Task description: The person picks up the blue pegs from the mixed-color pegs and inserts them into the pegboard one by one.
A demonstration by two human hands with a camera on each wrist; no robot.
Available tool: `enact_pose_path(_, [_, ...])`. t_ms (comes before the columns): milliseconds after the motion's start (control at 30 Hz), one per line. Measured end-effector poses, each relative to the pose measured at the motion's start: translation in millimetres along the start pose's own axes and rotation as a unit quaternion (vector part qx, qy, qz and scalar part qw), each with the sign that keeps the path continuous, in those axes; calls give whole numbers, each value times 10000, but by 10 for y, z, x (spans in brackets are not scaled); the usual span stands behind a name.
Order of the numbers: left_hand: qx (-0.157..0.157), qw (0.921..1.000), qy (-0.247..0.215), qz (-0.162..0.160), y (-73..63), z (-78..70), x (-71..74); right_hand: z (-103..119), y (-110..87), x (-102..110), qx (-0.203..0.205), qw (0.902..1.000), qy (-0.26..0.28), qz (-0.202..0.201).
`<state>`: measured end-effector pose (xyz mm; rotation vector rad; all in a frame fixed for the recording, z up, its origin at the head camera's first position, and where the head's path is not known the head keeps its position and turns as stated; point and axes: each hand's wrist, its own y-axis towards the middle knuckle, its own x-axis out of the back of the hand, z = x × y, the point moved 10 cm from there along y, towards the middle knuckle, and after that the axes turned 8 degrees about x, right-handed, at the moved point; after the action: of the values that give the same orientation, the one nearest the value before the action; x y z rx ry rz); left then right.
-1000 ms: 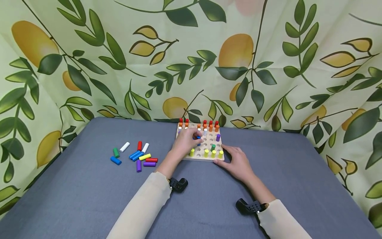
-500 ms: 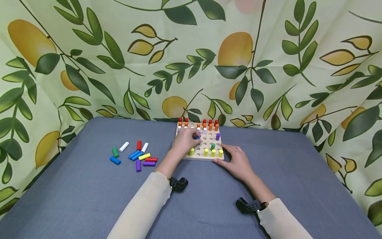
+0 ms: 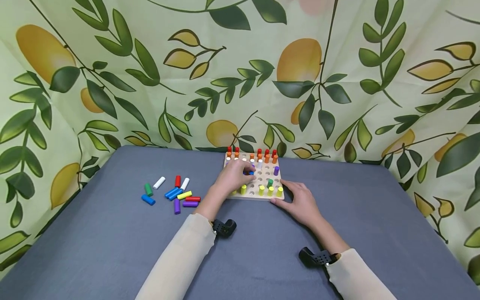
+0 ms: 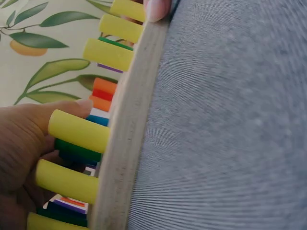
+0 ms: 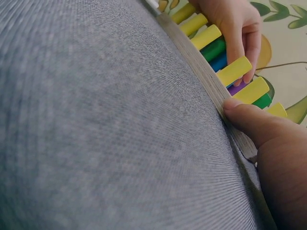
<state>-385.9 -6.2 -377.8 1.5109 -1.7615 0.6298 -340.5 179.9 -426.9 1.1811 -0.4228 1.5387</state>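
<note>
A wooden pegboard [image 3: 258, 199] lies toward the back of the table, with colored pegs standing in its holes. Over its left half, my left hand [image 3: 233, 176] pinches a blue peg [image 3: 251, 173] low at the holes; the fingers cover part of it. My right hand [image 3: 300, 203] grips the board's front right corner, its thumb [image 5: 242, 115] against the front edge. Yellow pegs [image 3: 261, 190] line the front row, close to my left hand in the left wrist view. A green peg [image 3: 270, 183] and a purple peg [image 3: 276, 171] stand near the right side.
Loose pegs lie left of the board, among them a green peg [image 3: 148, 190], a white peg [image 3: 159, 182] and a purple peg [image 3: 177, 206]. Red and orange pegs [image 3: 267, 158] fill much of the board's back rows. A leaf-patterned curtain [image 3: 240, 83] hangs behind the table.
The blue peg in my left fingers has gone lower toward the board, and less of it shows. My right hand stays at the corner. The head view has shifted slightly.
</note>
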Motion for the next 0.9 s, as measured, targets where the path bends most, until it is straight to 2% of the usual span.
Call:
enact_pose_path(233, [-15, 9998, -177, -111, -46, -13, 171, 16, 23, 39, 22, 10000, 31, 32])
enact_pose_path(467, [45, 9988, -263, -410, -255, 34, 495, -7, -5, -24, 19, 10000, 63, 39])
enact_pose_path(633, [118, 9984, 118, -549, -431, 100, 715, -7, -12, -27, -12, 9999, 120, 29])
enact_pose_path(733, [141, 9959, 403, -792, -532, 147, 879, -6, -5, 0, 8, 10000, 98, -12])
enact_pose_path(900, [331, 9907, 791, -1060, -741, 305, 1130, -6, 4, 3, 37, 10000, 60, 26])
